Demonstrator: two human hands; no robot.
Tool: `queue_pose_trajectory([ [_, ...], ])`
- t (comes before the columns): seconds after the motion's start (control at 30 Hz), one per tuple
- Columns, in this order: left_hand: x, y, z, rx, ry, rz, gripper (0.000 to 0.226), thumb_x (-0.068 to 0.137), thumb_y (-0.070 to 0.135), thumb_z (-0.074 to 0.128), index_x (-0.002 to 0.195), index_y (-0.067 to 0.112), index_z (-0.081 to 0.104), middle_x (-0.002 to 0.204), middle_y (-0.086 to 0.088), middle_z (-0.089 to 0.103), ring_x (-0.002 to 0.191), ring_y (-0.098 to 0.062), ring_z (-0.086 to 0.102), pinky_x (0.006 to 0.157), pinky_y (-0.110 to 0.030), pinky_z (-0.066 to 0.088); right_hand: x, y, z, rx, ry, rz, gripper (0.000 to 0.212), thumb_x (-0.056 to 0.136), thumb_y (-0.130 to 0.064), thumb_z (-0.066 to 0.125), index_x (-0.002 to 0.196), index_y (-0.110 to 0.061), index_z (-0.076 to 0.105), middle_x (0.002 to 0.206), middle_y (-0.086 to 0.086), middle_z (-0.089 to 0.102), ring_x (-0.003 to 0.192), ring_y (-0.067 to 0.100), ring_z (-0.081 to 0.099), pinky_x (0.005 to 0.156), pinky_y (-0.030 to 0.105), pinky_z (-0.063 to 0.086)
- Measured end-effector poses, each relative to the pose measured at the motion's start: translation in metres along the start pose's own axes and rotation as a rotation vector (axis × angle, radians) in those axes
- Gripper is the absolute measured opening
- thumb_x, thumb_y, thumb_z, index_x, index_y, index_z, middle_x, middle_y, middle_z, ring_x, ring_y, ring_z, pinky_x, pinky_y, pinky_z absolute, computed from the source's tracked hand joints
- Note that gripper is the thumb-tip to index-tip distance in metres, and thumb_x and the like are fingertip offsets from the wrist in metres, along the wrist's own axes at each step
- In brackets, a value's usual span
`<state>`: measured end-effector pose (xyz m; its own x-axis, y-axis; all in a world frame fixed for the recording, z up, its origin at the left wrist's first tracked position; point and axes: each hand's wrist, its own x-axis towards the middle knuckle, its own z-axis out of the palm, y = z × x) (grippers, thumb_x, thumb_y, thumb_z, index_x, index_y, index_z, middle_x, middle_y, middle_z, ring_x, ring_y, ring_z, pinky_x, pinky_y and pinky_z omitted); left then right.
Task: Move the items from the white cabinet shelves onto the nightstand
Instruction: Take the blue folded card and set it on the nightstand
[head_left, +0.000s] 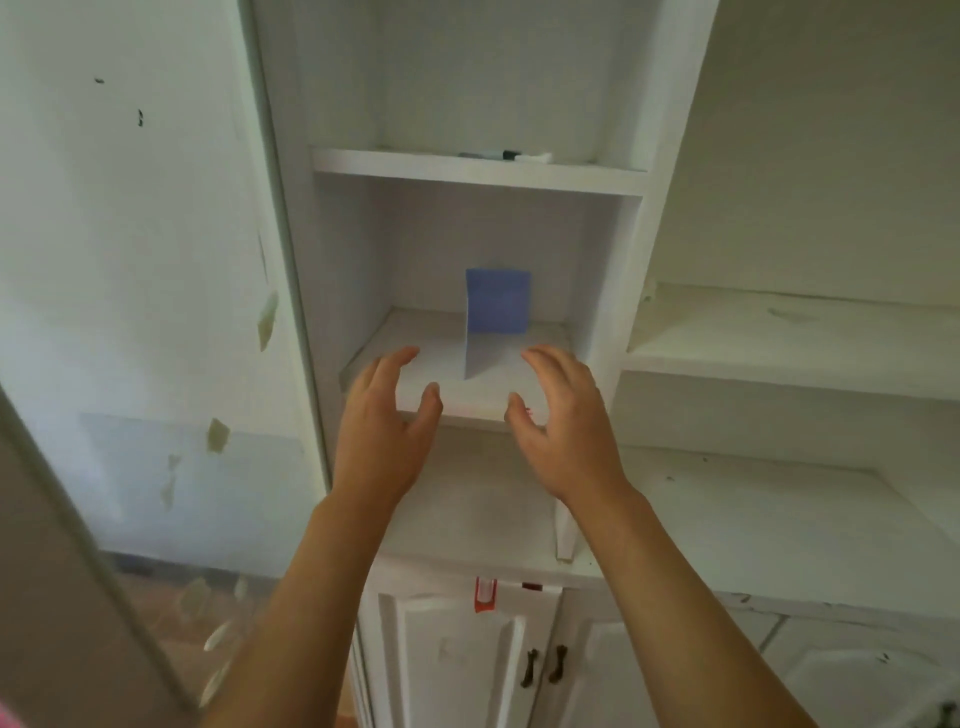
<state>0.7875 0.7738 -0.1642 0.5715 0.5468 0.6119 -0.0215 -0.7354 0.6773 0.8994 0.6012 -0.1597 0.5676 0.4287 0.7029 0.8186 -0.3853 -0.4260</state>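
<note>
Both forearms reach up; my left hand (387, 415) and right hand (563, 415) are spread open, empty, flanking the shelf (374, 358) edge. Beyond the fingers (400, 358), the blue folded card (496, 312) stands upright, slightly nearer my right.

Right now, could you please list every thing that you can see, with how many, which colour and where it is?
cabinet: one, white, fills the middle of the view, with open shelves above and doors below
card: one, blue, folded, stands on the middle shelf behind the hands
marker: one, dark, lies on the upper shelf
white object: one, white, right of the marker on the upper shelf; too small to tell what it is
door handles: two, dark, on the lower doors
tag: one, red and white, at the top edge of a lower door
left hand: one, open, before the middle shelf
right hand: one, open, before the middle shelf
</note>
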Motion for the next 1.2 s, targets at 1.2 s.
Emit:
queue_pose_trajectory([
  [1.2, 0.116, -0.016, 0.106, 0.139, 0.016, -0.028, 0.042, 0.095, 0.017, 0.07, 0.135, 0.028, 0.064, 0.118, 0.006, 0.071, 0.075, -0.012, 0.066, 0.068, -0.033, 0.057, 0.12, 0.087, 0.058, 0.129, 0.0, -0.034, 0.055, 0.091, -0.024, 0.064, 0.143, -0.01, 0.057, 0.144, 0.005, 0.056, 0.135, 0.019, 0.048, 0.114, 0.008, 0.023],
])
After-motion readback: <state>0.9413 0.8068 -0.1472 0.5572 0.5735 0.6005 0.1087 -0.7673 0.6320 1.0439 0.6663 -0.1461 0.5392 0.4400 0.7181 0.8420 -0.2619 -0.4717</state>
